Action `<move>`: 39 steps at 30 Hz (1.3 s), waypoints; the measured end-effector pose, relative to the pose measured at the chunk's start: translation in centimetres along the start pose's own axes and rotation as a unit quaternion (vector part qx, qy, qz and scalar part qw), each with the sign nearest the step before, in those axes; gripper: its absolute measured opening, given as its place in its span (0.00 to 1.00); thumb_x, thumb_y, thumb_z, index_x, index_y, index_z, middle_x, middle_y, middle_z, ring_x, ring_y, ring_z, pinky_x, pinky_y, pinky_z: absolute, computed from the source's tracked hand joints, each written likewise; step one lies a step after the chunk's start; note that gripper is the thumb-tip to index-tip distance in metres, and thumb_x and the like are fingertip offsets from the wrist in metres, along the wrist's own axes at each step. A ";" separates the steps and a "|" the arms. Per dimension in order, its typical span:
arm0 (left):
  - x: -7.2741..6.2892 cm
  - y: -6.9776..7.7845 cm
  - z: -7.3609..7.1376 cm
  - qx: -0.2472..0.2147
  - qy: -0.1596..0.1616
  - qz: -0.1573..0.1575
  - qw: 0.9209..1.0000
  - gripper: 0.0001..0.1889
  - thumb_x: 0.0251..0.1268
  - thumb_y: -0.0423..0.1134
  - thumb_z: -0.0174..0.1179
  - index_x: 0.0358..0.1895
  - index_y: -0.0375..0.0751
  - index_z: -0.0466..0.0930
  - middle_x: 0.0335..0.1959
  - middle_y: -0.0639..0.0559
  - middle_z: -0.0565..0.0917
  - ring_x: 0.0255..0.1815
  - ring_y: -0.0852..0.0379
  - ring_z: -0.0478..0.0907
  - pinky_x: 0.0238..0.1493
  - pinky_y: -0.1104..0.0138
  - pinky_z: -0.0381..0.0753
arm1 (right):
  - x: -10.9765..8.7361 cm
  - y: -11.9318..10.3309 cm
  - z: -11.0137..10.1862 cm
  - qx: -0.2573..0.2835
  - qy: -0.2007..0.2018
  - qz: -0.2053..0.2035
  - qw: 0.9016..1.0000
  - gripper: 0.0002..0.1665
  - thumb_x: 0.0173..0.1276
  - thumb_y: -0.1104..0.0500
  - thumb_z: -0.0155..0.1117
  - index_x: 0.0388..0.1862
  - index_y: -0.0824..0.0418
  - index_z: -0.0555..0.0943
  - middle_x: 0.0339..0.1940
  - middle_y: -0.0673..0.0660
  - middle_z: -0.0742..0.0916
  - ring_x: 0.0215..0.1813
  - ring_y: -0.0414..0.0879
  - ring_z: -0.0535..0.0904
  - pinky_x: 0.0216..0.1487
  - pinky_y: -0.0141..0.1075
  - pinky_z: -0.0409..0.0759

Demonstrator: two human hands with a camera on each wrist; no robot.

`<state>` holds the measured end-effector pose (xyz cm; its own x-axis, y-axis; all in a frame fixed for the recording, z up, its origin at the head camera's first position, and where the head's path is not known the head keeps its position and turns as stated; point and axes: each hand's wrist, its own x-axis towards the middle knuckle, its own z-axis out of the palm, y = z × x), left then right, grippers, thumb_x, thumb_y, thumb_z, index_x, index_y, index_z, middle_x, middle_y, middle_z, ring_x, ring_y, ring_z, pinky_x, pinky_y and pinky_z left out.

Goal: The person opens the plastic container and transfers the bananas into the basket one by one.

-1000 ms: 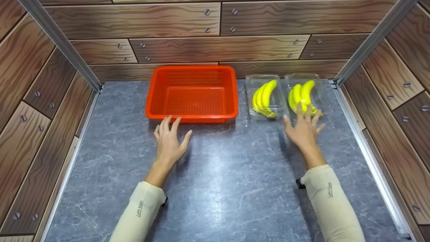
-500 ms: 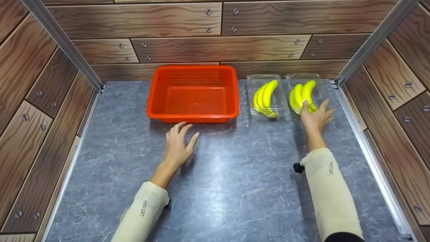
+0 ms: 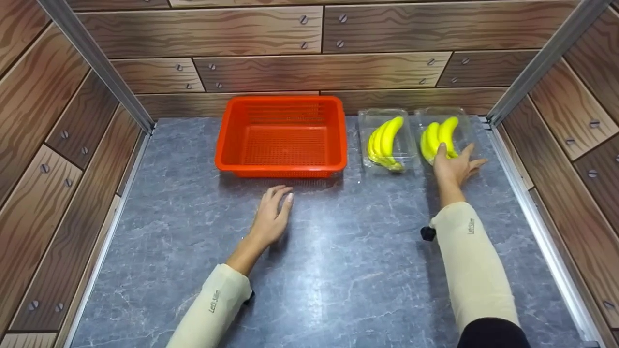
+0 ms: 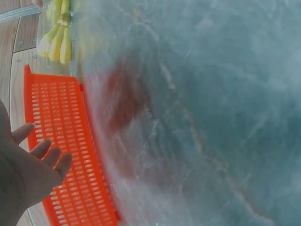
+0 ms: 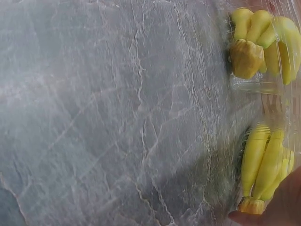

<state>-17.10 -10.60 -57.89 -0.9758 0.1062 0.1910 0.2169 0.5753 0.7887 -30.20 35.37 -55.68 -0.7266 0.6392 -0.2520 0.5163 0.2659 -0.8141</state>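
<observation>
A bunch of yellow bananas (image 3: 437, 133) lies in a clear plastic box (image 3: 463, 121) at the back right. My right hand (image 3: 453, 169) grips the near right part of this box, thumb over the banana stems and fingers along its right side; the fingertips are partly hidden. Beside it on the left, a second bunch of bananas (image 3: 385, 142) sits in another clear box (image 3: 366, 121). An orange plastic basket (image 3: 280, 169) with slotted sides stands at the back middle. In front of it hovers my left hand (image 3: 271, 215), fingers relaxed, touching nothing.
A grey marble-patterned tabletop (image 3: 338, 270) lies under everything. Wood-patterned panels (image 3: 256, 72) rise close behind the basket and boxes and at both sides. Metal rails (image 3: 537, 232) run along the side edges.
My right hand has reached forward and right onto the right-hand box, thumb now over the stems. The left hand has drawn back from the basket and shifted right.
</observation>
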 end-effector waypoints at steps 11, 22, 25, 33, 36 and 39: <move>0.0 -0.4 0.6 -0.012 -0.017 -0.002 1.000 0.24 0.84 0.49 0.53 0.69 0.37 0.80 0.71 0.39 0.79 0.76 0.39 0.74 0.78 0.43 0.72 | -0.2 0.3 -0.4 0.025 -0.005 0.003 1.000 0.55 0.79 0.34 0.51 0.89 0.38 0.30 0.85 0.53 0.18 0.92 0.57 0.36 0.92 0.47 0.47; -0.2 -1.1 1.3 -0.032 -0.054 -0.015 0.998 0.25 0.85 0.51 0.53 0.71 0.37 0.78 0.72 0.39 0.78 0.76 0.39 0.74 0.79 0.43 0.72 | -0.4 2.3 -2.4 -0.013 -0.011 -0.016 1.000 0.55 0.79 0.32 0.50 0.88 0.37 0.29 0.85 0.54 0.19 0.91 0.64 0.36 0.91 0.55 0.43; -0.3 -1.1 1.3 -0.037 -0.055 -0.011 0.998 0.25 0.85 0.50 0.53 0.71 0.36 0.78 0.71 0.39 0.79 0.75 0.40 0.75 0.78 0.44 0.73 | -0.6 2.9 -3.2 -0.019 -0.011 -0.025 0.999 0.55 0.78 0.32 0.51 0.88 0.39 0.30 0.85 0.56 0.21 0.91 0.64 0.34 0.91 0.54 0.42; 0.0 -0.8 1.6 -0.053 -0.059 -0.009 0.997 0.23 0.84 0.48 0.55 0.69 0.35 0.79 0.69 0.39 0.80 0.74 0.39 0.76 0.78 0.45 0.72 | -1.0 4.5 -5.6 -0.041 -0.030 -0.048 0.998 0.53 0.80 0.36 0.51 0.88 0.43 0.33 0.86 0.61 0.25 0.91 0.62 0.29 0.91 0.52 0.38; 0.1 -0.7 1.9 -0.057 -0.063 -0.010 0.996 0.22 0.85 0.46 0.54 0.69 0.36 0.79 0.69 0.39 0.80 0.74 0.40 0.76 0.79 0.45 0.72 | -1.3 4.9 -6.7 -0.033 -0.044 -0.045 0.997 0.52 0.80 0.38 0.52 0.88 0.43 0.33 0.87 0.59 0.25 0.90 0.62 0.27 0.91 0.52 0.34; 0.2 -0.6 2.3 -0.064 -0.063 -0.008 0.996 0.21 0.85 0.43 0.52 0.69 0.35 0.79 0.68 0.38 0.81 0.74 0.40 0.76 0.79 0.46 0.72 | -1.4 5.4 -7.9 -0.031 -0.060 -0.053 0.996 0.51 0.81 0.42 0.52 0.88 0.44 0.34 0.86 0.61 0.25 0.90 0.64 0.25 0.90 0.55 0.32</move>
<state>-17.48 -9.06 -59.68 -0.9729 0.2039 0.1095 0.1955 0.4707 0.8603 -22.83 41.59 -55.57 -0.8255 0.5157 -0.2292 0.4574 0.3734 -0.8071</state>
